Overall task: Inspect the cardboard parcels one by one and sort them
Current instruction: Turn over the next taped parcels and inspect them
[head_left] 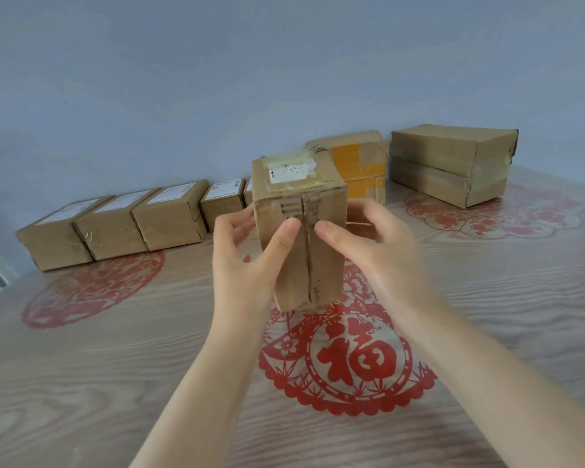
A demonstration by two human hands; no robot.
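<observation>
Table (81, 383) below; parcel (301, 238) upright, long axis vertical; both hands gripping.

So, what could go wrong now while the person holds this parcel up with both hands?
1. The held parcel shows a torn, open seam on the near face, where both thumbs press; pressing may tear it wider.
2. The left hand and right hand hold it above the table; if it slips, it may drop on the table.
</observation>
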